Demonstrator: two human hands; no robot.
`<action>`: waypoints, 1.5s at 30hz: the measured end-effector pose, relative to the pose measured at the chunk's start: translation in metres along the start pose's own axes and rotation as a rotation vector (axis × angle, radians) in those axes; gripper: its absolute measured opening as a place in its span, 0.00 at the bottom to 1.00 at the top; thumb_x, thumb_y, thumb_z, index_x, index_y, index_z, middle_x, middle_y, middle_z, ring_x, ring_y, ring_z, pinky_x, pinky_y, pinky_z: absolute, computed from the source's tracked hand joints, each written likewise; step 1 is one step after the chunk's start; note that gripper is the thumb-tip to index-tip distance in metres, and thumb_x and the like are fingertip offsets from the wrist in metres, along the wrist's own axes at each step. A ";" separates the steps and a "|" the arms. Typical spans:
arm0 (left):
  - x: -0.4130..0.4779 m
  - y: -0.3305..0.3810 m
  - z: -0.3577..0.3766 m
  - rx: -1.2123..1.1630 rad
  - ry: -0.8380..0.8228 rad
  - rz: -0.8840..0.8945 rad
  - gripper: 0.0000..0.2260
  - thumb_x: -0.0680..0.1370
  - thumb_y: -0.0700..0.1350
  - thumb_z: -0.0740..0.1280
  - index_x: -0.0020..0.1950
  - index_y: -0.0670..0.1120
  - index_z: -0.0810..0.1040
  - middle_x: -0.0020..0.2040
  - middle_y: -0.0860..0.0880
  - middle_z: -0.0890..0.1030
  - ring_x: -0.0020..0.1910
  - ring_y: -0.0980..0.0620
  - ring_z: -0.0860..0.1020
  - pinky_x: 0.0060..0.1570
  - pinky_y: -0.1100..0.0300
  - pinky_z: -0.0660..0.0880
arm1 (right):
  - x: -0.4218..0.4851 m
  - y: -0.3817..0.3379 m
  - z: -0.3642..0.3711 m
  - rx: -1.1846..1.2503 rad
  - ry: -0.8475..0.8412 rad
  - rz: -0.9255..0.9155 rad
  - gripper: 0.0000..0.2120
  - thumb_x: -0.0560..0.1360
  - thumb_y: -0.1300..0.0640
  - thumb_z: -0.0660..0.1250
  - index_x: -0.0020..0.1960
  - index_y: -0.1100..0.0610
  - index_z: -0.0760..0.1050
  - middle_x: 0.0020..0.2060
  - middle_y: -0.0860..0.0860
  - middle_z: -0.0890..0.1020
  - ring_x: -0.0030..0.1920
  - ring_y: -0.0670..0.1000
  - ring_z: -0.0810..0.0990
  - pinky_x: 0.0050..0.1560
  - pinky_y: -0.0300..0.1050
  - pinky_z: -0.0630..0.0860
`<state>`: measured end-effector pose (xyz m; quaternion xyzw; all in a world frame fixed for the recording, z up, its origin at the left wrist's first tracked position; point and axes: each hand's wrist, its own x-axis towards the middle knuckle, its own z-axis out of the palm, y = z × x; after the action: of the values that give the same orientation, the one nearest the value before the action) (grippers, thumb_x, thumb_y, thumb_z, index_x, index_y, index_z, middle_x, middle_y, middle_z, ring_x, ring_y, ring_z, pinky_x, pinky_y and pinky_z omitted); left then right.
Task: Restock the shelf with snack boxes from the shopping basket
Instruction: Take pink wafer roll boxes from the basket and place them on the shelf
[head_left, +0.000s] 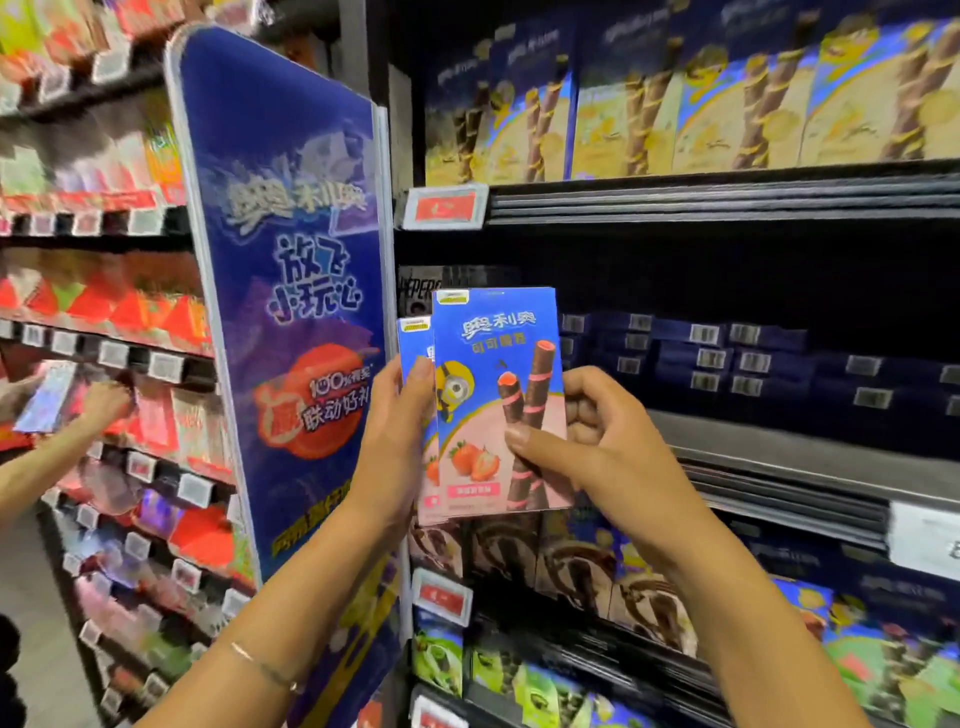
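Through the head camera I saw both hands raised before the middle shelf, holding two snack boxes upright between them. The front snack box stood on its short end, its long axis vertical with the top leaning slightly left. Its printed face was turned toward me, with the brand lettering at the top, the strawberries at the bottom, and the pictured wafer rolls running up its length. The rear snack box sat just behind it, offset to the left, the same way up and touching it, so only a narrow strip of its face showed. The left hand gripped the rear snack box along its left edge, thumb laid across the front near the top and fingers wrapped behind. The right hand gripped the front snack box at its right edge, thumb pressed flat on the lower face and fingers curled round the back. Both boxes hung in the air before the dark opening near the shelf's left end, not resting on it. Further right on that shelf lay stacked dark blue boxes, flat with their barcoded ends facing out. A tall blue promotional sign stood just left of the held boxes, and another person's hand reached into the shelving further left.
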<state>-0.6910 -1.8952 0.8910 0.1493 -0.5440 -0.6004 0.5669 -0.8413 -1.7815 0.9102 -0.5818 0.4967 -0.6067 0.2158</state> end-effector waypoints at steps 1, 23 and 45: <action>0.004 -0.002 -0.002 0.019 -0.001 0.013 0.32 0.80 0.59 0.66 0.77 0.39 0.69 0.71 0.37 0.79 0.69 0.31 0.77 0.68 0.28 0.72 | 0.005 -0.002 -0.002 0.008 0.016 -0.005 0.16 0.72 0.59 0.77 0.56 0.58 0.75 0.47 0.52 0.86 0.46 0.51 0.87 0.42 0.43 0.83; 0.020 -0.022 -0.033 0.151 -0.055 0.118 0.32 0.73 0.66 0.67 0.71 0.49 0.71 0.59 0.51 0.86 0.57 0.48 0.86 0.52 0.52 0.83 | 0.125 0.011 -0.059 -0.207 0.116 0.366 0.12 0.72 0.61 0.76 0.55 0.59 0.80 0.40 0.52 0.87 0.38 0.50 0.86 0.41 0.46 0.84; 0.019 -0.016 -0.035 0.039 -0.119 0.078 0.29 0.74 0.63 0.68 0.68 0.47 0.72 0.51 0.52 0.88 0.46 0.54 0.87 0.41 0.61 0.82 | 0.208 0.080 -0.001 -0.776 0.318 0.396 0.15 0.76 0.62 0.68 0.62 0.64 0.75 0.61 0.64 0.80 0.51 0.56 0.77 0.50 0.51 0.78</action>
<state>-0.6773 -1.9322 0.8731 0.1032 -0.5936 -0.5749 0.5536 -0.9153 -1.9886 0.9445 -0.4132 0.8155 -0.4050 0.0148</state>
